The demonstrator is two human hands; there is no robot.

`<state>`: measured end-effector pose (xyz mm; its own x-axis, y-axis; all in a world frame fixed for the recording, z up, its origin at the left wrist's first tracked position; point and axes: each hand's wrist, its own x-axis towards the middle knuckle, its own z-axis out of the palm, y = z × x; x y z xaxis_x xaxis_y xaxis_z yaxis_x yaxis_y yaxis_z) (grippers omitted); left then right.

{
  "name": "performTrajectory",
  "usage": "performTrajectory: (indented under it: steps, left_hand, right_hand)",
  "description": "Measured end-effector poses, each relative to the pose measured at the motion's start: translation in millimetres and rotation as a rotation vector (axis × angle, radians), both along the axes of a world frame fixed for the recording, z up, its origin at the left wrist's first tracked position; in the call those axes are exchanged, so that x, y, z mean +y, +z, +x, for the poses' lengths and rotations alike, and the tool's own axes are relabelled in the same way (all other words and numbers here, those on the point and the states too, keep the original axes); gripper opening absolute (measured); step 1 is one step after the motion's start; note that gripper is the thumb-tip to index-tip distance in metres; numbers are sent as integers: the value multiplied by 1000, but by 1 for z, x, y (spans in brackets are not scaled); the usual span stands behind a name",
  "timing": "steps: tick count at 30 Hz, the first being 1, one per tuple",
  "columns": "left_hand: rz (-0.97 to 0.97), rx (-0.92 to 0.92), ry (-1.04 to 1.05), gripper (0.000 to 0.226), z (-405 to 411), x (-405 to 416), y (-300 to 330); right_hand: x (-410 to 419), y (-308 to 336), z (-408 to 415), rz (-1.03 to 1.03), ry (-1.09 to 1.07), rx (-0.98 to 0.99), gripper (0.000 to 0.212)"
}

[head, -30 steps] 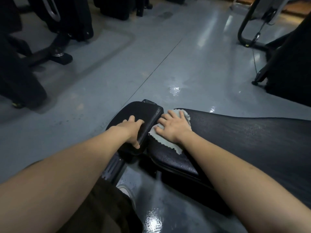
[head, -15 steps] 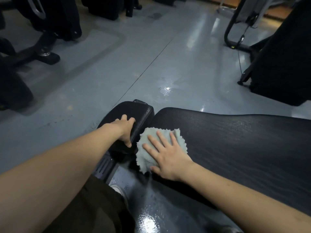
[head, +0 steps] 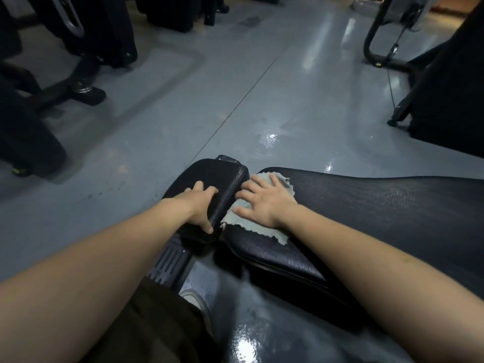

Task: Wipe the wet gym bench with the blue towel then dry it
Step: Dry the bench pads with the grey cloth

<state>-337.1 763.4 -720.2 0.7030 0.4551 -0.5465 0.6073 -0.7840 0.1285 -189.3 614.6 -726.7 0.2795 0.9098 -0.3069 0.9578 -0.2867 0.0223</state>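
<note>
The black padded gym bench (head: 379,213) runs from the centre to the right edge, its surface streaked with wet. A separate small black seat pad (head: 209,176) sits at its left end. The pale blue towel (head: 251,226) lies flat on the bench's left end, partly hanging over the near edge. My right hand (head: 264,203) presses flat on the towel, fingers spread. My left hand (head: 199,205) grips the near edge of the seat pad, thumb underneath.
Grey glossy floor (head: 235,87) with wet patches beyond and beneath the bench. Dark gym machines (head: 86,48) stand at the far left, another black machine (head: 450,82) at the right. My shoe (head: 195,299) and dark trouser leg are under the bench end.
My right hand slid the towel from the bench's near edge back up onto the top of the left end. My left hand kept its grip on the seat pad.
</note>
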Motion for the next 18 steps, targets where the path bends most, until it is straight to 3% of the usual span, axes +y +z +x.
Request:
performTrajectory:
  steps: [6,11,14,18]
  left_hand:
    - [24,33,9,112,3,-4,2]
    - [71,29,2,96,8,-12,12]
    - [36,-97,-18,73,13,-16,20]
    - [-203,-352,11,50,24,-25,26]
  right_hand:
    - [-10,-2,19,11,-120,-58,70]
    - [-64,12,-4,-34,-90,-62,87]
    - [-95,24,-20,-47,-31,-26,90]
    - [-118,31,-26,-30,65,56,85]
